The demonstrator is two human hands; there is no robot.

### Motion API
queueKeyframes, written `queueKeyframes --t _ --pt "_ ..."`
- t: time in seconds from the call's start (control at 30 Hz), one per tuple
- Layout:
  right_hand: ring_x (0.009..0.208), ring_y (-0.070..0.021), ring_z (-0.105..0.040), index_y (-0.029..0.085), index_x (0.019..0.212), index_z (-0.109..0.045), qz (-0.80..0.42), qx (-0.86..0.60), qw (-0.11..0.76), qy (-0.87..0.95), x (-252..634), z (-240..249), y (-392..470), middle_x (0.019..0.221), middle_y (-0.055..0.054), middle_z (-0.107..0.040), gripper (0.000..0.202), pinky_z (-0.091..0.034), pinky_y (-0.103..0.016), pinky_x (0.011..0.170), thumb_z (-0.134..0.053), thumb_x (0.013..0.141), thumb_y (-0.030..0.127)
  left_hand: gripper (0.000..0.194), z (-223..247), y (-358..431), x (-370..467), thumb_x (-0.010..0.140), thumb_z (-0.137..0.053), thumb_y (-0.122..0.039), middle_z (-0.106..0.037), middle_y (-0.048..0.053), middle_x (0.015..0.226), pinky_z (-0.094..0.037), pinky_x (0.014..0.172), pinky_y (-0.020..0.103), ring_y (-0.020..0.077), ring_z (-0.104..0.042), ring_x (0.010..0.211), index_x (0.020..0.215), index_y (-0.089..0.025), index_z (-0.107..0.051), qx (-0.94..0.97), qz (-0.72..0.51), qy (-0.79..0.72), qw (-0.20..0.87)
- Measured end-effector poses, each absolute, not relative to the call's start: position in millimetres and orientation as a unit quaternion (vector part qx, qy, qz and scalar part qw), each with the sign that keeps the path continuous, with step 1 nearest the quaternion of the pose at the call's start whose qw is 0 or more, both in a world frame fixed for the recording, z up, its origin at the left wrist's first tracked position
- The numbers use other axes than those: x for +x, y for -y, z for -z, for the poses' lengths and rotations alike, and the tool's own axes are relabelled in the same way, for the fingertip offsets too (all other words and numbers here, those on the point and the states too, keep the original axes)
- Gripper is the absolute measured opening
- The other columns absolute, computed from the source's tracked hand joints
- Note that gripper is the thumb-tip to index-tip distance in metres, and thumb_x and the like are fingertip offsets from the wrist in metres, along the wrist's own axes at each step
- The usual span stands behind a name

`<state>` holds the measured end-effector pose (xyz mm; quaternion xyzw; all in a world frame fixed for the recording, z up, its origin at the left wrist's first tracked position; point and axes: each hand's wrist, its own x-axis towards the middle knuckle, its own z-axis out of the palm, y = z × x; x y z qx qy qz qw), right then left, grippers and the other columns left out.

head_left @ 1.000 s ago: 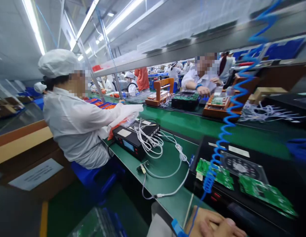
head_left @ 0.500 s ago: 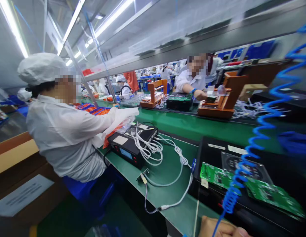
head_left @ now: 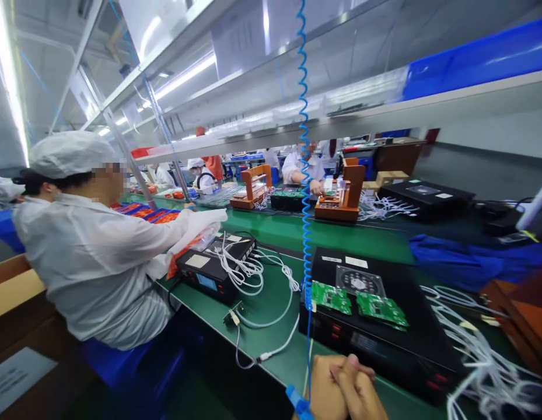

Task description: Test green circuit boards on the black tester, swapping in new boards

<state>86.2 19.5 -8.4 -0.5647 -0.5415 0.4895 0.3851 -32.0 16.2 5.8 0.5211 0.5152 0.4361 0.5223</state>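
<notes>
Hands [head_left: 346, 385] clasped nr blk box [head_left: 397, 341] w/ grn PCBs [head_left: 380, 308] atop, blue coil cord [head_left: 306, 245] blocking its L edge.

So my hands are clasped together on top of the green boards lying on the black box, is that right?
Not quite: your clasped hands are in front of the black box, not on the green boards lying on it, as the head view shows.
</notes>
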Motion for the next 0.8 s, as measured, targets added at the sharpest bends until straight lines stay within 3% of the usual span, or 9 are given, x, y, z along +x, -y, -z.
queueKeyframes --t 0.07,0.13,0.3,0.5,0.63,0.8 --pt "0.087 -0.0317 -0.07 0.013 0.077 -0.069 -0.483 -0.554 0.4 0.547 82.6 10.3 -18.3 0.082 -0.014 -0.075 0.061 -0.055 -0.034 0.072 -0.053 0.073 0.072 0.027 -6.4 -12.5 -26.1 0.096 -0.059 -0.037 -0.065 0.009 0.121 -0.057 0.088 0.041 0.0212 -0.065 0.102 0.116 -0.02 -0.064 0.525 -0.446 -0.502 0.524" --pt "0.081 -0.0306 -0.07 0.013 0.075 -0.068 -0.481 -0.534 0.412 0.559 79.5 10.8 -16.4 0.078 -0.014 -0.074 0.057 -0.054 -0.034 0.069 -0.05 0.077 0.067 0.032 -7.5 -10.7 -20.7 0.096 -0.058 -0.042 -0.068 0.008 0.116 -0.057 0.087 0.041 0.0217 -0.066 0.099 0.114 -0.016 -0.066 0.525 -0.457 -0.494 0.521" --pt "0.064 -0.0259 -0.066 0.015 0.066 -0.063 -0.504 -0.474 0.415 0.591 76.6 -2.7 -12.4 0.062 -0.01 -0.068 0.046 -0.05 -0.032 0.059 -0.05 0.081 0.056 0.061 -7.9 -11.5 -8.2 0.09 -0.051 -0.065 -0.077 0.013 0.09 -0.055 0.084 0.039 0.0274 -0.071 0.087 0.092 -0.011 -0.079 0.516 -0.504 -0.452 0.525" --pt "0.067 -0.0261 -0.067 0.018 0.059 -0.063 -0.489 -0.433 0.421 0.629 82.7 -22.3 -11.5 0.065 -0.011 -0.07 0.044 -0.053 -0.032 0.064 -0.052 0.076 0.057 0.056 -9.7 -11.6 -4.9 0.079 -0.067 -0.065 -0.078 0.018 0.094 -0.056 0.084 0.041 0.0317 -0.073 0.09 0.089 -0.011 -0.079 0.493 -0.533 -0.433 0.534" --pt "0.068 -0.0264 -0.067 0.018 0.059 -0.066 -0.475 -0.416 0.431 0.645 82.4 -18.6 -11.1 0.066 -0.011 -0.072 0.047 -0.053 -0.033 0.068 -0.052 0.081 0.056 0.06 -23.8 -5.0 -8.5 0.072 -0.074 -0.064 -0.078 0.02 0.095 -0.057 0.084 0.044 0.0319 -0.075 0.087 0.096 -0.01 -0.078 0.49 -0.532 -0.435 0.537" --pt "0.071 -0.0276 -0.068 0.017 0.061 -0.068 -0.439 -0.42 0.446 0.657 78.5 -11.7 -12.4 0.07 -0.013 -0.073 0.042 -0.052 -0.035 0.07 -0.05 0.081 0.049 0.058 -31.4 -2.6 -9.3 0.076 -0.069 -0.065 -0.078 0.017 0.097 -0.057 0.086 0.041 0.0319 -0.073 0.093 0.09 -0.01 -0.079 0.515 -0.503 -0.473 0.509"
